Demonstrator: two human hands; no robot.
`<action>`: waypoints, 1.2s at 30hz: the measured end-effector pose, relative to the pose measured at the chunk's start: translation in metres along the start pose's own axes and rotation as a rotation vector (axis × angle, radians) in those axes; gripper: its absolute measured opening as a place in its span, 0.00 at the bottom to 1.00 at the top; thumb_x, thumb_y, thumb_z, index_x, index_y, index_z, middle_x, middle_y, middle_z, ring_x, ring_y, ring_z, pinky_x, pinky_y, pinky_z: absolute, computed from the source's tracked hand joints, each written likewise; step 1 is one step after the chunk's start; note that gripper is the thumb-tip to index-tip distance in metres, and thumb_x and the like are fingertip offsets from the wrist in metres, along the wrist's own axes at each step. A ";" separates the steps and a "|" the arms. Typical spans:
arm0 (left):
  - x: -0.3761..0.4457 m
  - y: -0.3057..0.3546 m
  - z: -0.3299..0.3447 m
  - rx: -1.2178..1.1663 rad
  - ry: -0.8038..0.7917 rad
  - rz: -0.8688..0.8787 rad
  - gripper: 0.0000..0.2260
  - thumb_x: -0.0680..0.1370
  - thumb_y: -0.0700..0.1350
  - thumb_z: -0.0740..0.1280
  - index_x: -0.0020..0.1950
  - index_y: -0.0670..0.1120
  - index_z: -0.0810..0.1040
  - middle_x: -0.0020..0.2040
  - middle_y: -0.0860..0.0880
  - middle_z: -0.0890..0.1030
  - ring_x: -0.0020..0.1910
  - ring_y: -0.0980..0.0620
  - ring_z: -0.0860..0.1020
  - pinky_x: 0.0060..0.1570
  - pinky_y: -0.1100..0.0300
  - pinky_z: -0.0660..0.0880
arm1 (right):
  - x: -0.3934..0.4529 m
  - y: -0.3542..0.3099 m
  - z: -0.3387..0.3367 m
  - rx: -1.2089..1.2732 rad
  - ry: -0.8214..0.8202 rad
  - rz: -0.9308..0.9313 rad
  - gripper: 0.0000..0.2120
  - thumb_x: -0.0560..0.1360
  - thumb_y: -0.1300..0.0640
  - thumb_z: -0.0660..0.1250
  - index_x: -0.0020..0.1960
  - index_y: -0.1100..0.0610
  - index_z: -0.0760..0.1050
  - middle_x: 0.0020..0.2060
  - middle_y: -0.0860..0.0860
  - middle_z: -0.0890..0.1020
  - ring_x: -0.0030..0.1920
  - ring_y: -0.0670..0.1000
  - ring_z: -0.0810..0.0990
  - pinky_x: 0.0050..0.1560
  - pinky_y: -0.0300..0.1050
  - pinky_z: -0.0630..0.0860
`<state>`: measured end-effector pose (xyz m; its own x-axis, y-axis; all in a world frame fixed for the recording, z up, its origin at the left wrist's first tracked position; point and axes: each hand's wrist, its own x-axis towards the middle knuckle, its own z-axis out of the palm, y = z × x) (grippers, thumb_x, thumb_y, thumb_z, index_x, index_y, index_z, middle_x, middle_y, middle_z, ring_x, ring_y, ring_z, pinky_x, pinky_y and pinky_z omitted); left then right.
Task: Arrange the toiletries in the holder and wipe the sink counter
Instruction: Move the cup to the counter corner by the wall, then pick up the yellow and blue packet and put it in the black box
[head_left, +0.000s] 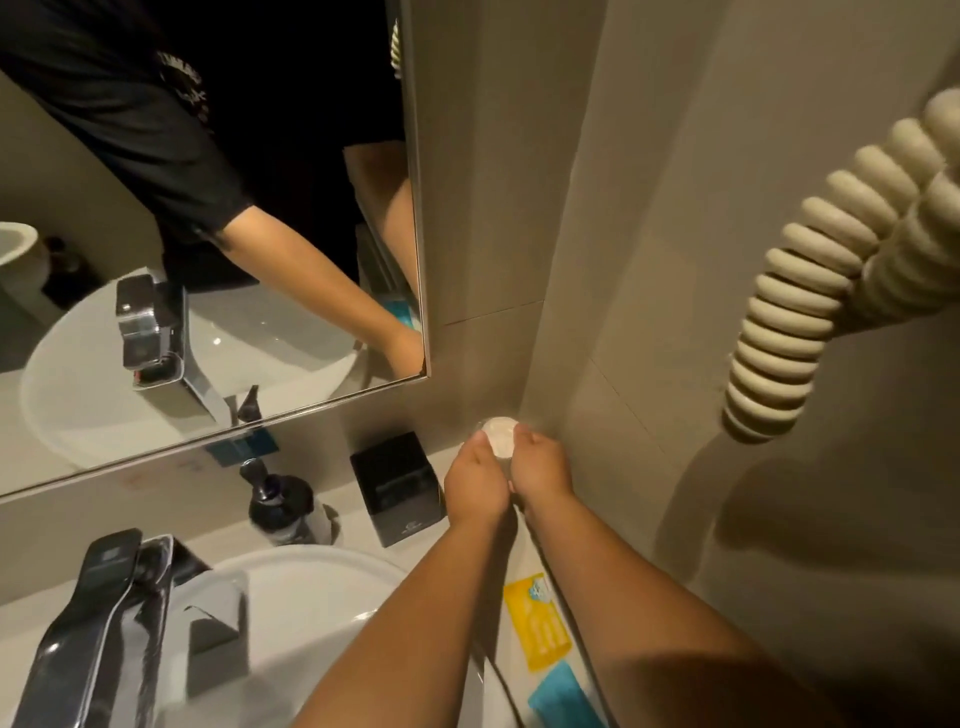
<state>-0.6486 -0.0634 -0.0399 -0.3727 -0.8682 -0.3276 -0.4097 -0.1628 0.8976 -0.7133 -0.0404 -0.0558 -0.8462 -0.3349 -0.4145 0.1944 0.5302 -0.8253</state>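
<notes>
Both of my hands meet in the far right corner of the counter, wrapped around a clear glass tumbler whose round rim shows between the fingers. My left hand grips its left side and my right hand its right side. A black square holder stands just left of my hands. Further left is a dark pump bottle. A yellow packet and a blue packet lie on the counter between my forearms.
The white round sink sits below, with a chrome tap at the left. A mirror covers the back wall. A cream coiled cord hangs on the right wall, above the counter.
</notes>
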 end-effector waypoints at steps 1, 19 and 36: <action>0.002 0.000 0.002 -0.014 0.004 -0.012 0.20 0.83 0.52 0.50 0.59 0.45 0.78 0.52 0.46 0.78 0.49 0.51 0.73 0.50 0.61 0.66 | 0.001 -0.002 0.000 0.009 -0.001 -0.004 0.22 0.77 0.46 0.54 0.53 0.59 0.81 0.50 0.60 0.84 0.51 0.63 0.82 0.57 0.59 0.78; -0.012 0.008 -0.016 0.176 -0.095 0.111 0.21 0.83 0.53 0.47 0.69 0.44 0.67 0.66 0.40 0.75 0.63 0.41 0.73 0.58 0.54 0.68 | -0.011 -0.012 -0.011 -0.036 -0.093 0.024 0.42 0.68 0.28 0.46 0.66 0.57 0.71 0.62 0.58 0.79 0.61 0.61 0.77 0.65 0.58 0.72; -0.085 -0.030 -0.036 1.369 -0.469 0.514 0.10 0.79 0.48 0.58 0.56 0.47 0.75 0.53 0.46 0.80 0.53 0.43 0.77 0.51 0.51 0.65 | -0.193 0.138 -0.096 -1.022 -0.168 -0.141 0.22 0.78 0.42 0.57 0.68 0.51 0.66 0.63 0.52 0.74 0.64 0.54 0.73 0.60 0.50 0.72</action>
<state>-0.5749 -0.0010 -0.0285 -0.8223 -0.4300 -0.3728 -0.4883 0.8695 0.0742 -0.5710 0.1718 -0.0528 -0.7334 -0.5072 -0.4527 -0.4789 0.8580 -0.1855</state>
